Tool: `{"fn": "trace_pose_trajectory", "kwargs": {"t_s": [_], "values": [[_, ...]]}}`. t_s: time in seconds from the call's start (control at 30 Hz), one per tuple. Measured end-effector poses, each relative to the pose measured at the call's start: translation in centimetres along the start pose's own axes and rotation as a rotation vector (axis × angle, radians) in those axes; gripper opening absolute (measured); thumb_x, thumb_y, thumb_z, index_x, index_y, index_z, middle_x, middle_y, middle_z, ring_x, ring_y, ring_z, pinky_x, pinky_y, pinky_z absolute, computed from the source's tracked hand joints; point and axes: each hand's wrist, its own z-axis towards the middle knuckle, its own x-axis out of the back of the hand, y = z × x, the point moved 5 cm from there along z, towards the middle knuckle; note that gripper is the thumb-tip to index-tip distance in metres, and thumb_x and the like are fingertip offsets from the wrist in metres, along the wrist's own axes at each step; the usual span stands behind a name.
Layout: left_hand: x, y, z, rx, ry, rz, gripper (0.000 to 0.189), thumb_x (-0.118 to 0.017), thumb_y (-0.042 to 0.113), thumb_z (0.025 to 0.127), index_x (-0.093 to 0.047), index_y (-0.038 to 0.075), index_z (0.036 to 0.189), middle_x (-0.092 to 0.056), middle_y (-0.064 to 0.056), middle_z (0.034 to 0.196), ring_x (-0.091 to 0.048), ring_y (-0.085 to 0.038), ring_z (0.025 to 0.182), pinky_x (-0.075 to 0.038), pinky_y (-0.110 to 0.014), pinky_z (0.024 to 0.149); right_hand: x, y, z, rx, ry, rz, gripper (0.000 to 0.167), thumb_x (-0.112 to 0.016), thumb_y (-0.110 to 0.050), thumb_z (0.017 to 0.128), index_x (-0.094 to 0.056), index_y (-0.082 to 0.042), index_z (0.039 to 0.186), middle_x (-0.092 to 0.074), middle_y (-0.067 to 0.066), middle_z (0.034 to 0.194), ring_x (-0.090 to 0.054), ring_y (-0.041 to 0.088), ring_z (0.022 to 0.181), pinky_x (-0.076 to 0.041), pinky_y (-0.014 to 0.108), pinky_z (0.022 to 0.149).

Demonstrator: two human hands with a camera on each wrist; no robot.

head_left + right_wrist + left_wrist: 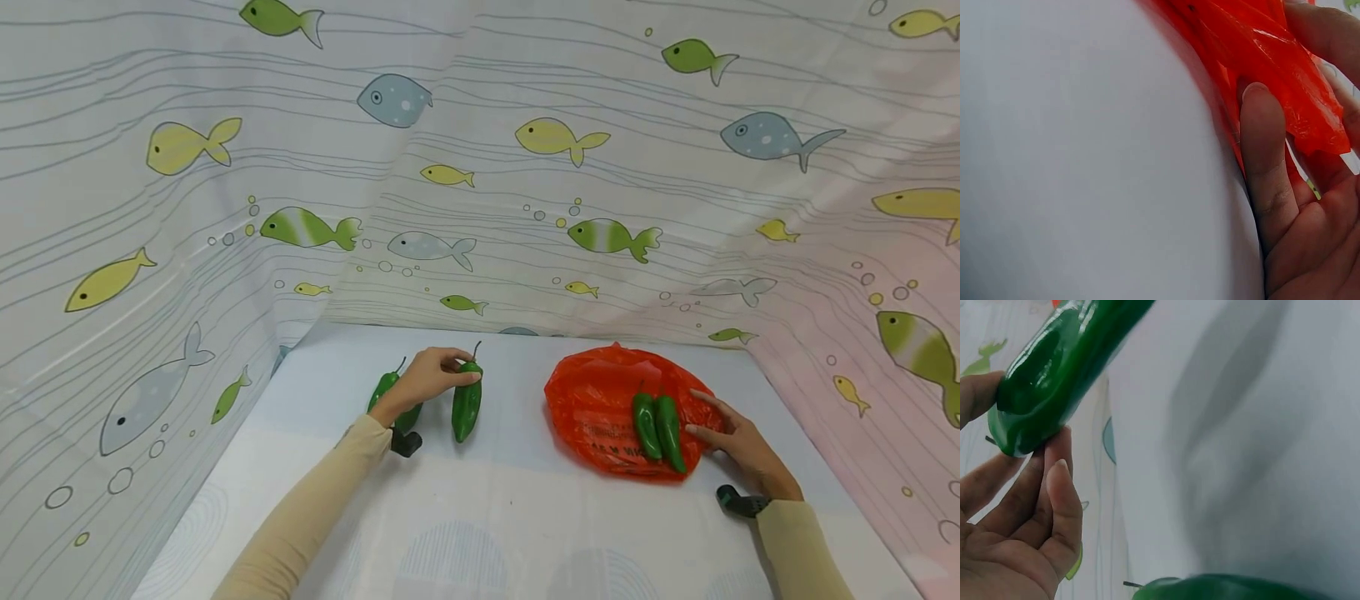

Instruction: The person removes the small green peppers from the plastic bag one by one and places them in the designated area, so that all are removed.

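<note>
My left hand pinches a long green chili pepper near its stem end, the tip pointing down toward the white table. In the left wrist view the thumb and fingertips meet the glossy pepper at its stem end. Two more green peppers lie beneath my left wrist, partly hidden by it. To the right, a red plastic bag lies spread out, with two green peppers side by side on its right part. My right hand holds the bag's right edge, its plastic between thumb and fingers.
The white table has pale printed arcs near its front. Sheets printed with fish rise at the back and both sides. Dark wrist cameras sit below both hands.
</note>
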Motion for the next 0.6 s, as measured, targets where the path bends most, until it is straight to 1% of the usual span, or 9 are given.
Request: {"fn": "trace_pose_trajectory", "kwargs": {"t_s": [0.13, 0.2, 0.33, 0.4, 0.6], "values": [[0.5, -0.6, -0.2, 0.021, 0.007, 0.03, 0.05, -0.079, 0.044, 0.09, -0.071, 0.016, 0.131, -0.071, -0.001, 0.114, -0.065, -0.02, 0.108, -0.053, -0.045, 0.09, 0.0, 0.0, 0.1, -0.01, -0.003, -0.007, 0.08, -0.069, -0.045, 0.099, -0.025, -0.03, 0.164, -0.021, 0.021, 0.163, -0.041, 0.03, 0.123, -0.05, 0.025, 0.086], [0.7, -0.8, -0.2, 0.021, 0.011, 0.049, 0.053, -0.078, 0.044, 0.091, -0.07, 0.013, 0.133, -0.071, -0.003, 0.115, -0.066, -0.021, 0.108, -0.054, -0.045, 0.09, 0.1, 0.0, 0.1, -0.012, -0.004, -0.009, 0.08, -0.068, -0.045, 0.099, -0.025, -0.03, 0.164, -0.02, 0.021, 0.163, -0.038, 0.031, 0.125, -0.05, 0.025, 0.086], [1.2, -1.1, -0.3, 0.014, 0.019, 0.085, 0.052, -0.078, 0.043, 0.091, -0.07, 0.013, 0.132, -0.071, -0.003, 0.112, -0.066, -0.02, 0.103, -0.055, -0.041, 0.085, 0.1, 0.1, 0.0, -0.012, 0.001, -0.006, 0.08, -0.069, -0.045, 0.099, -0.026, -0.031, 0.164, -0.018, 0.021, 0.164, -0.035, 0.032, 0.127, -0.05, 0.027, 0.085], [1.4, -1.2, -0.3, 0.007, 0.023, 0.1, 0.05, -0.078, 0.043, 0.091, -0.071, 0.013, 0.13, -0.071, -0.003, 0.11, -0.066, -0.02, 0.1, -0.055, -0.039, 0.082, 0.1, 0.1, 0.1, -0.012, 0.003, -0.006, 0.079, -0.069, -0.045, 0.099, -0.026, -0.031, 0.164, -0.019, 0.021, 0.163, -0.036, 0.032, 0.126, -0.05, 0.027, 0.084], [1.7, -2.1, -0.5, 0.019, 0.035, 0.123, 0.053, -0.078, 0.045, 0.091, -0.071, 0.01, 0.13, -0.071, -0.004, 0.111, -0.067, -0.02, 0.099, -0.055, -0.036, 0.078, 0.2, 0.3, 0.3, -0.018, 0.002, -0.013, 0.079, -0.069, -0.046, 0.098, -0.026, -0.033, 0.164, -0.023, 0.02, 0.161, -0.037, 0.032, 0.125, -0.048, 0.027, 0.085]]}}
